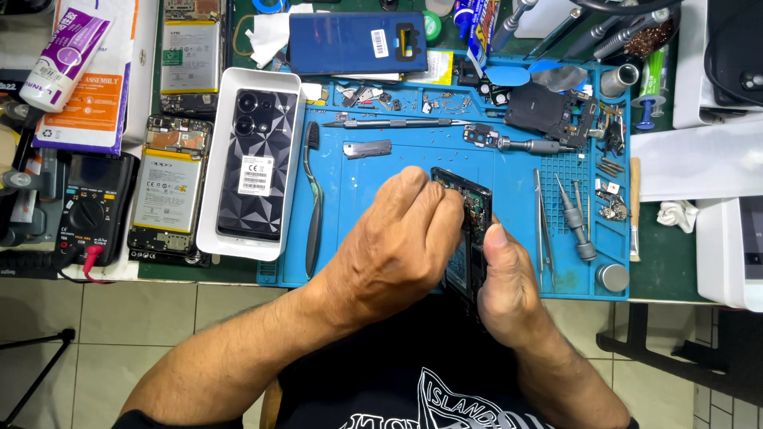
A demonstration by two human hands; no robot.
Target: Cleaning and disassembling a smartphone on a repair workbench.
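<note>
A blue work mat covers the middle of the bench, strewn with small parts. At its left edge a white tray holds a black phone with a faceted back and a white label stuck near its middle. Left of the tray lies an opened phone, its pale battery showing, and a black multimeter sits beyond it. Above the mat lies a dark blue back cover bearing a small white sticker; at far left a white pouch with an orange panel lies under a white-and-purple tube.

Over the mat's near edge both hands meet on a stripped phone, held on edge and tilted. The left hand curls over it, fingers pressed together at the upper end — whether they pinch anything cannot be told. The right hand grips its side, thumb flat against the frame. Tweezers and a small screwdriver lie just right.
</note>
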